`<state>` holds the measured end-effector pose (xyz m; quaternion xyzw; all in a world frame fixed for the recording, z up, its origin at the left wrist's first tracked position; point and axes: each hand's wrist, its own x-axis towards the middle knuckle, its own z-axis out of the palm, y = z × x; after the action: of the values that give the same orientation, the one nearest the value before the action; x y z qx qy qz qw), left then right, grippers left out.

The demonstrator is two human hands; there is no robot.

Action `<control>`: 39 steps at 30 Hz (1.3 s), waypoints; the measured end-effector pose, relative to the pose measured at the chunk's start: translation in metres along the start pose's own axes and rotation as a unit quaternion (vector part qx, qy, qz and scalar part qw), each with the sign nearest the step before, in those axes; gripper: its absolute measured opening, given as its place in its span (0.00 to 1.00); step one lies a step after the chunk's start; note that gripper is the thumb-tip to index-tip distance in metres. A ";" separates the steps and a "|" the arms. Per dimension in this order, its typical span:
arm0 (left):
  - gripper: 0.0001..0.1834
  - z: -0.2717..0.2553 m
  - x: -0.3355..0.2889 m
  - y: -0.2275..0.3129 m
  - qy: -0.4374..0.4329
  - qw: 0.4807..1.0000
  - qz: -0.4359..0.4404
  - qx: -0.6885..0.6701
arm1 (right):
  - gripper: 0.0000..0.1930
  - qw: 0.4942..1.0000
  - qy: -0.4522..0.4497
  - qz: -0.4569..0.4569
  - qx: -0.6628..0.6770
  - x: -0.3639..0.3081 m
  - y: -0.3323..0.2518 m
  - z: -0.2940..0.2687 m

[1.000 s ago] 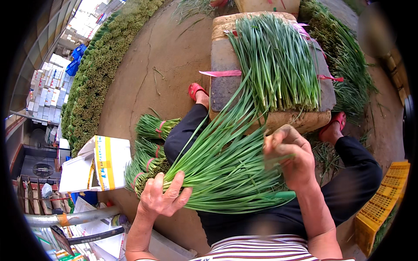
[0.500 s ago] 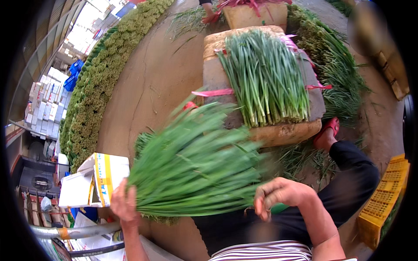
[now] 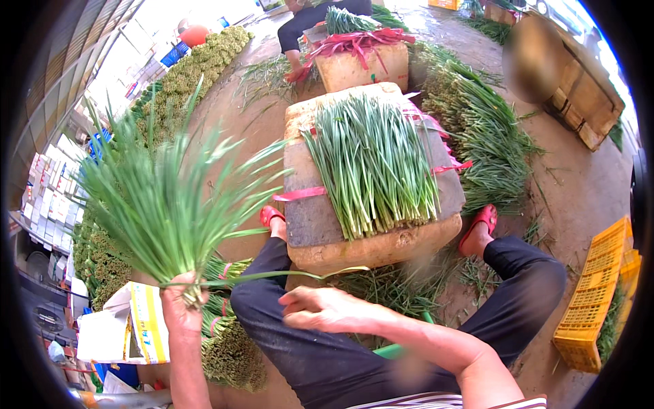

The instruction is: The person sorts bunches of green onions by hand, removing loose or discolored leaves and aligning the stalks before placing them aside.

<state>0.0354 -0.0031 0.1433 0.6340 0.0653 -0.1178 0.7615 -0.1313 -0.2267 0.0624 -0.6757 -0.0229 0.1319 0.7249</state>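
My left hand is closed around the pale stem ends of a loose bunch of garlic chives, held up at the left with its leaves fanning upward, partly blurred. One long leaf trails from it to the right, above my right hand. My right hand is over my lap, fingers curled together, with nothing seen sticking out of them. In front of me, a flat layer of chives lies on a dark-topped block, stem ends toward me. Pink ribbons stick out from under the layer.
Tied chive bundles lie beside my left leg, by a white carton. Long chive piles line the left and right. A yellow crate stands at the right. Another person sits beyond a second block heaped with ribbons.
My left hand has swung the bunch from lying across my front to upright at the left. My right hand has moved left, away from the leaf tips. The view has shifted too.
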 end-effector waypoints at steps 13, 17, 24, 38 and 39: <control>0.14 0.142 -0.038 -0.010 -0.104 0.966 0.223 0.081 | 0.46 0.953 0.180 -0.229 0.087 0.057 -0.100 -0.049; 0.13 0.185 -0.025 0.000 -0.201 0.935 0.245 0.157 | 0.46 0.930 0.259 -0.250 0.076 0.072 -0.141 -0.112; 0.12 0.257 -0.007 -0.053 -0.374 0.924 -0.067 0.041 | 0.35 0.851 0.475 -0.192 -0.116 0.054 -0.149 -0.218; 0.19 0.256 0.031 -0.174 -0.386 0.835 -0.390 -0.040 | 0.41 0.702 0.553 -0.117 -0.433 0.043 0.015 -0.242; 0.19 0.256 0.031 -0.169 -0.385 0.835 -0.392 -0.029 | 0.40 0.692 0.542 -0.141 -0.456 0.042 0.012 -0.237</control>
<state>0.0079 -0.2854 0.0229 0.4369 0.0133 -0.6386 0.6334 -0.0428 -0.4473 0.0237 -0.8660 0.2218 -0.3879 0.2247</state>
